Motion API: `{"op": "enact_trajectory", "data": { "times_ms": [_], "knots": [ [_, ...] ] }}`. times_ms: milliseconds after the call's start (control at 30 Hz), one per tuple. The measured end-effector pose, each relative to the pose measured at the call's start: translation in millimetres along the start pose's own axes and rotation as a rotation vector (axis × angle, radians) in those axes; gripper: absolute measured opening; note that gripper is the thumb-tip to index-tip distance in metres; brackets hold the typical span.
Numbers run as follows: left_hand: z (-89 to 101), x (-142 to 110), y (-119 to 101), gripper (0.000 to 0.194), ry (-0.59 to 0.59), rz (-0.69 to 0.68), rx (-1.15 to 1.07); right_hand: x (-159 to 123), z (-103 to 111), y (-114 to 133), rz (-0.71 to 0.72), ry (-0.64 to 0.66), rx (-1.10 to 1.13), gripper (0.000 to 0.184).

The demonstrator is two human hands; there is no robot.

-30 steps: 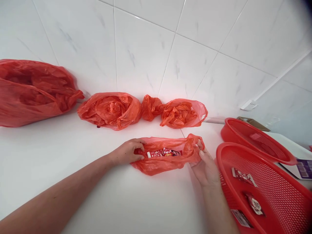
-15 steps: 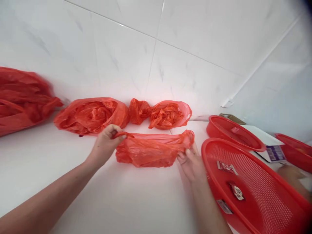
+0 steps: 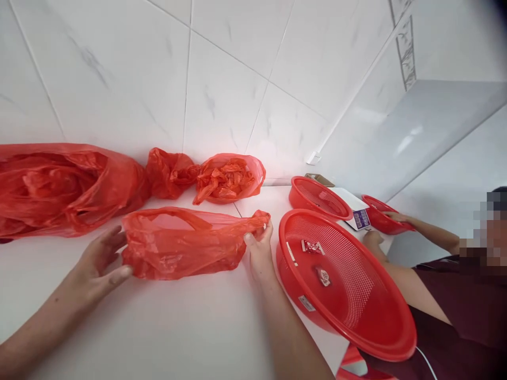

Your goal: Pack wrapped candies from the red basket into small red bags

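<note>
Held by one handle, stretched flat

The right grip (image 3: 259, 250) is pinching a thin red plastic carrier bag (image 3: 178, 248) by its handle, so the bag is lying drawn out flat on the white worktop (image 3: 166, 327). The left grip (image 3: 101, 261) is hanging open, fingers spread, just beside the bag's other end. A round red perforated plastic basket (image 3: 380, 338) is sitting to the right, holding small red-and-white wrappers (image 3: 312, 246).
</note>
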State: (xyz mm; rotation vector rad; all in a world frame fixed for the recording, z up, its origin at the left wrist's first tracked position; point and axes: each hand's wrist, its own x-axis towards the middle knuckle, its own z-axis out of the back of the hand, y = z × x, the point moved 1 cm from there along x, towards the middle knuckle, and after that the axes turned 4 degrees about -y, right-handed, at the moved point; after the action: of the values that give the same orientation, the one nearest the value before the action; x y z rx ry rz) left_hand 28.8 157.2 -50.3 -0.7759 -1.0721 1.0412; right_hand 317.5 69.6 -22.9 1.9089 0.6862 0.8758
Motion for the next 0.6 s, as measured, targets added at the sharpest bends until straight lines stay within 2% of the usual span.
{"op": "enact_trajectory", "data": {
  "times_ms": [100, 200, 267, 400, 500, 600],
  "knots": [
    [-13.1, -2, 2, 0.086, 0.171, 0.077, -0.111, -2, -6, -1, -0.14, 0.094, 0.173, 0.062],
    [-25.1, 3, -9, 0.082, 0.198, 0.138, -0.18, -6, -13, 0, -0.281, 0.158, 0.259, 0.049],
    [-36.1, 5, -17, 0.07, 0.227, 0.207, -0.304, -9, -15, 1, -0.349, 0.154, 0.248, 0.037],
    [-58.3, 1, -26, 0.038, 0.35, 0.463, -0.622, -10, -6, 4, -0.403, 0.135, 0.247, 0.023],
    [-61.3, -2, -29, 0.027, 0.333, 0.527, -0.762, -6, 3, 6, -0.425, 0.129, 0.285, 0.019],
    [-50.7, -1, -33, 0.022, 0.293, 0.493, -0.807, -2, 9, 11, -0.425, 0.074, 0.322, 0.018]
  ]
}}
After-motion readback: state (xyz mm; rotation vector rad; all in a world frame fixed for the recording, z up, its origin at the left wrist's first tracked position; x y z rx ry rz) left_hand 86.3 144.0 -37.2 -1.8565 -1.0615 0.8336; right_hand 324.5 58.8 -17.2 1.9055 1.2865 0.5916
